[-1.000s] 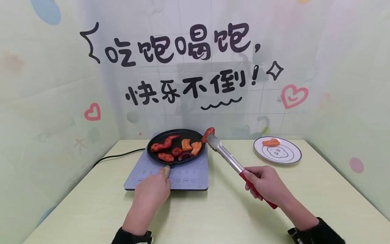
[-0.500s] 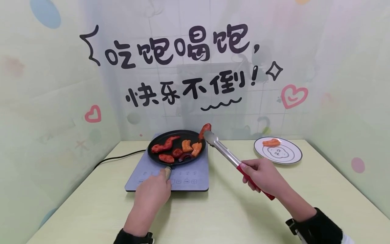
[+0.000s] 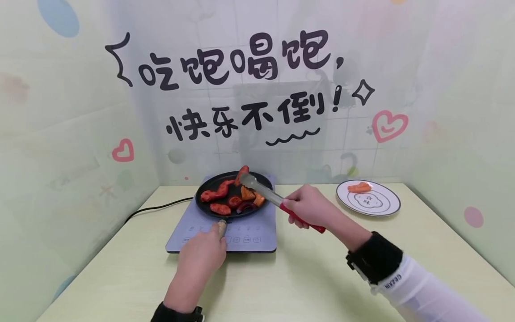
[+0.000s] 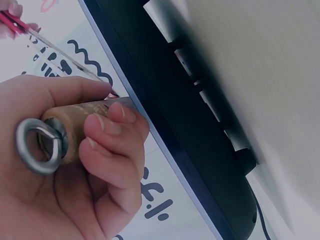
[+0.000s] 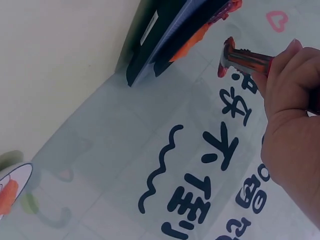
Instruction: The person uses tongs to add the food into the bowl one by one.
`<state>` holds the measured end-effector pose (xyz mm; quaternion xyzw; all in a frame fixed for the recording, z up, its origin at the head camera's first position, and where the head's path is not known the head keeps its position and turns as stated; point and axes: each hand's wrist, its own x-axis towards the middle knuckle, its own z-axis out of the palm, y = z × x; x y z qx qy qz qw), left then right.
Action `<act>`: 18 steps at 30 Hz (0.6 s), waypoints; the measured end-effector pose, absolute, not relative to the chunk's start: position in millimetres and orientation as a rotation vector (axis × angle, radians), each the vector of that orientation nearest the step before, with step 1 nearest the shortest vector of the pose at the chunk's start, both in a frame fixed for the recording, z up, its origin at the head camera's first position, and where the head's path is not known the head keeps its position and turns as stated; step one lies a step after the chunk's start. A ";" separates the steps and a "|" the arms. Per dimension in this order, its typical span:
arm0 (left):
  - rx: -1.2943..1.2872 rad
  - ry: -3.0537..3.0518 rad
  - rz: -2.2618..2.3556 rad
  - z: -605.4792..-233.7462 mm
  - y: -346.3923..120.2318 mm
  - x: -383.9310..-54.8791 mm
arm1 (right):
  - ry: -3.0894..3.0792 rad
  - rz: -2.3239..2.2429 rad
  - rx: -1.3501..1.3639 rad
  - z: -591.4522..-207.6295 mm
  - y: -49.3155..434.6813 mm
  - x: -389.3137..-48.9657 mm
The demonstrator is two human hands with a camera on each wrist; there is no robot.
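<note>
My left hand (image 3: 203, 255) grips the wooden handle (image 4: 75, 115) of the black frying pan (image 3: 263, 180); a metal ring ends that handle in the left wrist view. With my right hand (image 3: 309, 205) I hold red-handled metal tongs (image 3: 268, 195). Between the tongs' tips is an elongated reddish piece (image 3: 242, 172) of meat, above the back of the pan. A red chicken wing (image 3: 217, 192), another red piece (image 3: 220, 209), a round red slice (image 3: 234, 201), a purple ring-like piece (image 3: 244, 206) and orange pieces (image 3: 259, 200) lie in the pan, partly hidden by the tongs.
Under the pan stands a flat grey-blue induction cooker (image 3: 245, 247), its black cable (image 3: 157, 205) running left. At the table's back right, a white plate (image 3: 388, 202) bears orange food (image 3: 359, 187). A printed wall sheet (image 3: 301, 161) rises behind the table.
The tongs and the reddish meat piece have moved left, from beside the pan's right rim to above its back middle. My left hand stays on the pan handle.
</note>
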<state>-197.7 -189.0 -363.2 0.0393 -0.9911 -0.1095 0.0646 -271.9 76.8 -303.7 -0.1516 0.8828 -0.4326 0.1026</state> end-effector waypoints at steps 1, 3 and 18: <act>0.116 -2.990 -0.329 -363.5 -188.9 -197.5 | 2.612 -1.251 -0.449 -301.6 71.9 -273.3; 0.113 -2.987 -0.330 -364.3 -188.8 -197.1 | 2.633 -1.202 -0.462 -299.1 63.3 -275.4; 0.108 -2.975 -0.320 -364.7 -188.9 -196.9 | 2.676 -1.105 -0.484 -287.7 44.9 -282.3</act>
